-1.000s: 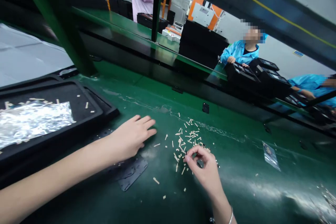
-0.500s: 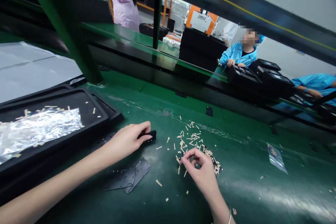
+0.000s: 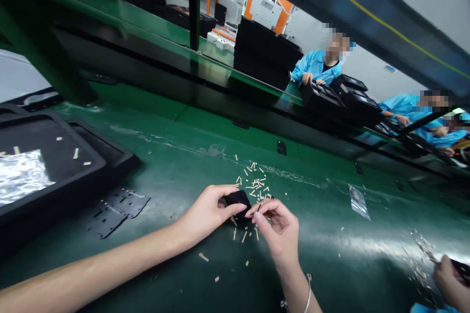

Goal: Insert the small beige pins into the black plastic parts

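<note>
My left hand [image 3: 207, 209] grips a small black block-like part [image 3: 238, 199] between thumb and fingers, just above the green bench. Close against its right side, my right hand [image 3: 282, 230] has thumb and forefinger pinched on a tiny dark piece [image 3: 256, 209], too small to name. Many short cream strips [image 3: 257, 183] lie scattered behind and below both hands, and part of the pile is hidden by the right hand. Thin dark plates with holes [image 3: 119, 211] rest on the bench left of my left forearm.
At left stands a black tray [image 3: 93, 154] with a shiny silver bag [image 3: 24, 176] and loose strips. A small clear bag [image 3: 359, 201] lies to the right. Another person's hand [image 3: 451, 279] holds a dark part at lower right. A green post [image 3: 47, 49] rises at left.
My left hand has carried the black part rightward to my right hand, which now pinches right beside it. The view has shifted right, bringing another person's hand into the lower right.
</note>
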`<move>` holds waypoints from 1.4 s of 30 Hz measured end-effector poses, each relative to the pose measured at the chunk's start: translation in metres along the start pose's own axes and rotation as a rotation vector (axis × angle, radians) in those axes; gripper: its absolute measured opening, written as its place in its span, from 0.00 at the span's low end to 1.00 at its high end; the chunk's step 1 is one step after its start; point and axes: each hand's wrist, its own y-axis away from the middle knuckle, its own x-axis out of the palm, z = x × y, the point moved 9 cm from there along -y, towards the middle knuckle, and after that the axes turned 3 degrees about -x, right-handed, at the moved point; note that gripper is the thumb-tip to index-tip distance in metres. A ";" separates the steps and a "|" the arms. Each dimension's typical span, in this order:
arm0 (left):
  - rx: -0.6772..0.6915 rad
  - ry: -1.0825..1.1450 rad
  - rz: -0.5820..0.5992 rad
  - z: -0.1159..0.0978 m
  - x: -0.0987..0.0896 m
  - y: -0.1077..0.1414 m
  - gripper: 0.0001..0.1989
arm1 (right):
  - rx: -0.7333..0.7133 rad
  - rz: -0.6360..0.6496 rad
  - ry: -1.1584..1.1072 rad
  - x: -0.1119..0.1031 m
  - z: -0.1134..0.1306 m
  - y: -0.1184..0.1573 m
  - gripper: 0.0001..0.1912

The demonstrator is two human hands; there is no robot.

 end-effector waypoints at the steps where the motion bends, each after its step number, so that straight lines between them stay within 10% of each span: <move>1: -0.029 0.041 -0.002 0.003 0.001 0.002 0.09 | 0.021 -0.022 0.001 -0.001 -0.002 0.001 0.05; 13: -0.142 0.116 0.023 0.015 0.013 0.012 0.08 | 0.062 -0.193 0.261 -0.012 0.002 0.006 0.04; 42: 0.122 -0.346 -0.005 -0.020 0.013 0.025 0.08 | 0.052 -0.170 0.306 -0.005 0.009 0.011 0.04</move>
